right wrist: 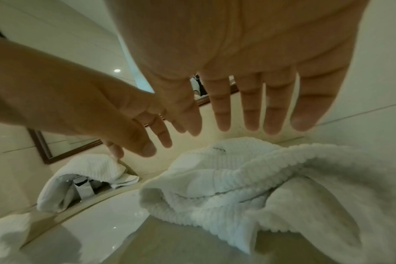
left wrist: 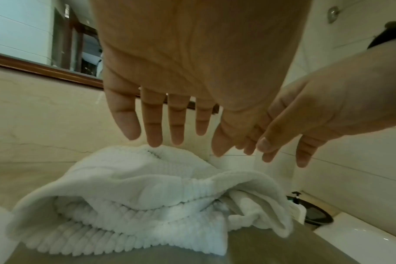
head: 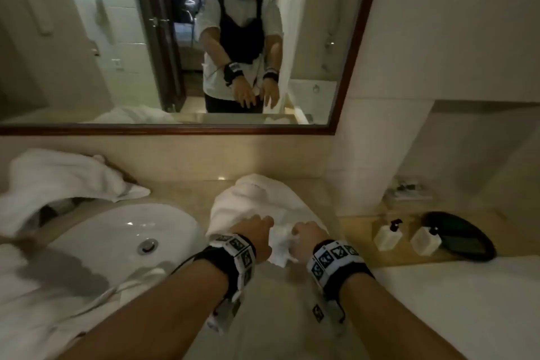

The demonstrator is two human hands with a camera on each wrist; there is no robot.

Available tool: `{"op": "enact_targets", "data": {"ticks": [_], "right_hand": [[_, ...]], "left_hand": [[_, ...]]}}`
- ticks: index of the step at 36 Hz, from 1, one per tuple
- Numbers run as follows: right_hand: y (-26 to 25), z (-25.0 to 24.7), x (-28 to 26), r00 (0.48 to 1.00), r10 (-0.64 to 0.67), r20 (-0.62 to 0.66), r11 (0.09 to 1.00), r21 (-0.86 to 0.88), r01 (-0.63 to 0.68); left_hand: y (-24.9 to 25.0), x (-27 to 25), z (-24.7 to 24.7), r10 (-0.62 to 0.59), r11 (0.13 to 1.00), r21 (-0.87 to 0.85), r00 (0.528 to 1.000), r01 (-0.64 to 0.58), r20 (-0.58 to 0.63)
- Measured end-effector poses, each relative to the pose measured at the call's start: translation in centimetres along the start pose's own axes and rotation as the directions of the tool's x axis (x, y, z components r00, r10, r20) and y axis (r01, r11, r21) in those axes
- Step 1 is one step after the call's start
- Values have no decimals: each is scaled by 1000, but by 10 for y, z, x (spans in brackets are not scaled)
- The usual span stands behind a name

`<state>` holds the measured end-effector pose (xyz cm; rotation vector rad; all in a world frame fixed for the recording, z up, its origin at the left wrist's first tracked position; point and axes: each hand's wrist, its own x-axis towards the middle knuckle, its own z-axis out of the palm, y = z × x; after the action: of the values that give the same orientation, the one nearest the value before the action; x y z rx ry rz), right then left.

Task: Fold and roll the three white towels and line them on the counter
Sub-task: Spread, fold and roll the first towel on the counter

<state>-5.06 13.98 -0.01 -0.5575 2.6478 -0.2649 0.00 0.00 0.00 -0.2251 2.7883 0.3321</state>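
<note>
A crumpled white ribbed towel (head: 263,202) (left wrist: 147,196) (right wrist: 260,187) lies in a heap on the beige counter (head: 271,301), right of the sink. My left hand (head: 257,228) (left wrist: 176,125) and right hand (head: 309,234) (right wrist: 249,110) hover side by side just above its near part. The wrist views show the fingers of both straight and spread, holding nothing. A second white towel (head: 64,178) (right wrist: 86,171) drapes over the faucet at the back left. A third white towel (head: 29,301) hangs over the sink's front left edge.
The white oval sink (head: 122,240) takes up the left of the counter. Two white pump bottles (head: 387,235) and a black round tray (head: 464,237) stand at the right. A framed mirror (head: 175,38) covers the wall behind. A white ledge (head: 467,301) borders the counter's right.
</note>
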Motion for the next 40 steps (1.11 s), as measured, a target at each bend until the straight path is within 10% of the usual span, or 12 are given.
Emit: {"op": "enact_targets", "data": {"ticks": [13,31,40], "right_hand": [[37,49,98,998,58,33,997,-54,-56],[78,76,99,996,-81,-20,981,-178,77],[102,71,85,978,208,12,978,-28,-207]], "left_hand": [[-18,57,44,-57,998,29,998,57,-3],[-52,86,79,-130,986,101,990,135,-56],[-41,63,77,-127,992,19,991,127,29]]}}
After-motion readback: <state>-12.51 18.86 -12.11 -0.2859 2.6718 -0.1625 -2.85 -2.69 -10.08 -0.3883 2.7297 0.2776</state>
